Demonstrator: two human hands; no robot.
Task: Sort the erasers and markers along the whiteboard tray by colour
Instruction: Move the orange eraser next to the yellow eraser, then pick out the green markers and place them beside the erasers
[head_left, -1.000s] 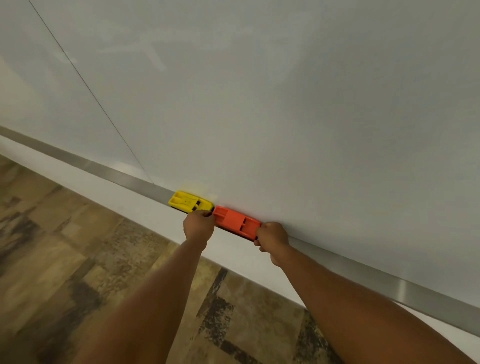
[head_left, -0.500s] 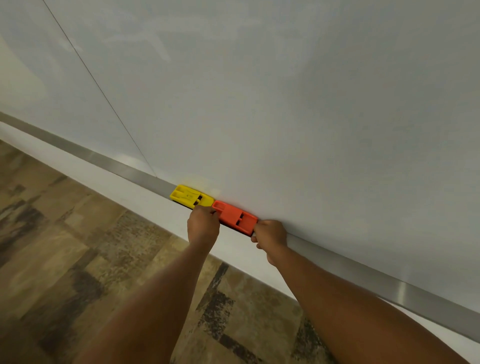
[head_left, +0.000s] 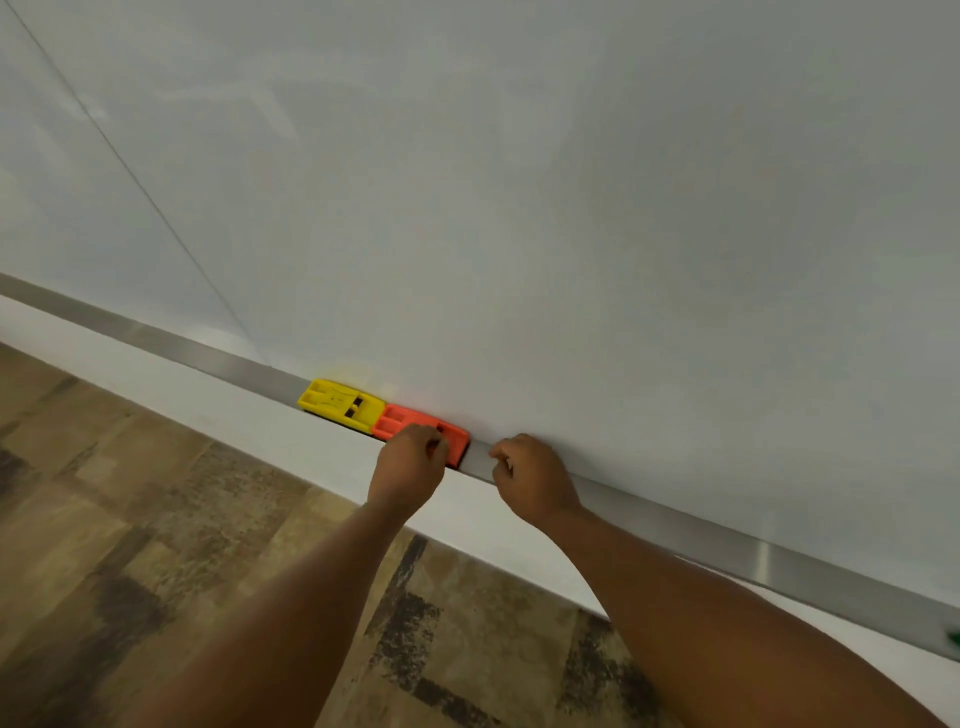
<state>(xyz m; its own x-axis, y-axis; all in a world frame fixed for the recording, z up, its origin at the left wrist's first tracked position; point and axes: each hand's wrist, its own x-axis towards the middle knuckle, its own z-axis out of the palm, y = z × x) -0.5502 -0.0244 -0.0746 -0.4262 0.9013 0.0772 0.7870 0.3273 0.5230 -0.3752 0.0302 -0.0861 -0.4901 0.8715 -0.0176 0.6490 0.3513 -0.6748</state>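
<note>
Fingers (head_left: 434, 441) of the left hand (head_left: 410, 465) are curled over the near edge of the orange eraser (head_left: 402, 422), resting on its right half; whether they pinch it or merely press on it cannot be told. The right hand (head_left: 532, 480) is loosely curled and holds nothing, its fingertips just beside the eraser's right end with a small gap of bare tray between.

Placement: the orange eraser lies flat on the whiteboard tray (head_left: 727, 545), against the whiteboard (head_left: 571, 208), its left end touching the yellow eraser (head_left: 340, 404), which sits to the left.

Progress, as a judgement: two erasers are set end to end, grouped by colour. A small green item (head_left: 953, 638) shows at the tray's far right edge, well apart from the pair and too cut off to identify. No markers are visible, so the sort appears unfinished.
</note>
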